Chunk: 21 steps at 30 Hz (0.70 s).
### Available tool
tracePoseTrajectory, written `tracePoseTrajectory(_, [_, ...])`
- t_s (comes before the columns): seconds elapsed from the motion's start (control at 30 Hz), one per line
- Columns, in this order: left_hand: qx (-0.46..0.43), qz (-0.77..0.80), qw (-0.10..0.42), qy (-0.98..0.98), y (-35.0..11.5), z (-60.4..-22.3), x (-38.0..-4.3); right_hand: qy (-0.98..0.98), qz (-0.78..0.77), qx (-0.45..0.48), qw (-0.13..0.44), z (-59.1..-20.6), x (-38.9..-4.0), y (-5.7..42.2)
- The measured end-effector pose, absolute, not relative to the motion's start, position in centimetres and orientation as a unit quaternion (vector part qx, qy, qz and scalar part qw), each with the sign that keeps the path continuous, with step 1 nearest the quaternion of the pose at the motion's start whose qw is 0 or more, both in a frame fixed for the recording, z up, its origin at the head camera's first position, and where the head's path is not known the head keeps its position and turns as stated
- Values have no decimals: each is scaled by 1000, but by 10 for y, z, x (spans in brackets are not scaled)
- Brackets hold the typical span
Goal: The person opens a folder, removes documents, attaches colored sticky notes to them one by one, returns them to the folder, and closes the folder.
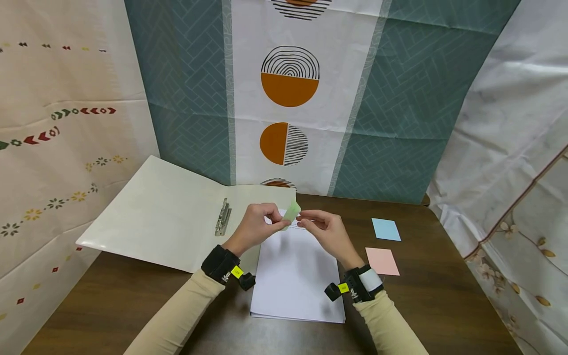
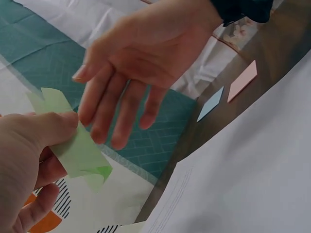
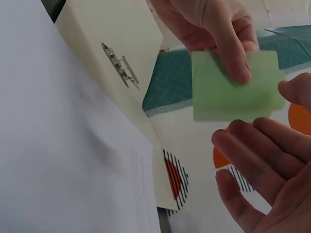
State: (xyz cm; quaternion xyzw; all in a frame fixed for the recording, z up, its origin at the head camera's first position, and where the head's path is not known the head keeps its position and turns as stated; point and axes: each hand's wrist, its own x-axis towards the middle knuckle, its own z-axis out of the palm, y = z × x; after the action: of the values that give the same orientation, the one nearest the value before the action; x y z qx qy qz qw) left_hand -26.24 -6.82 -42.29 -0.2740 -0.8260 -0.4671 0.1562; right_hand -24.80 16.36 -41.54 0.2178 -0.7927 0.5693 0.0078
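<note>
A green sticky note is pinched between the thumb and fingers of my left hand, above the upper part of a stack of white paper. In the left wrist view, a corner of the sticky note curls at its lower end. My right hand is beside its right edge, fingers extended and spread apart from the thumb. In the right wrist view, the right thumb and fingertips come right up to the note's edge. Lines of print run near the top of the uppermost sheet.
An open white binder with a metal clip lies left of the paper, partly under it. Blue and pink sticky notes lie on the brown table at right. A patterned curtain hangs behind.
</note>
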Motion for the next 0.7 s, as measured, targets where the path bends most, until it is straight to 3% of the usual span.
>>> tracePoseTrajectory(0.33, [-317, -436, 147, -829, -54, -429, -260, -791, 571, 221, -13, -414, -244, 148])
tracePoseTrajectory(0.7, [-316, -455, 146, -820, -56, -428, -257, -820, 532, 207, 41, -412, -245, 152])
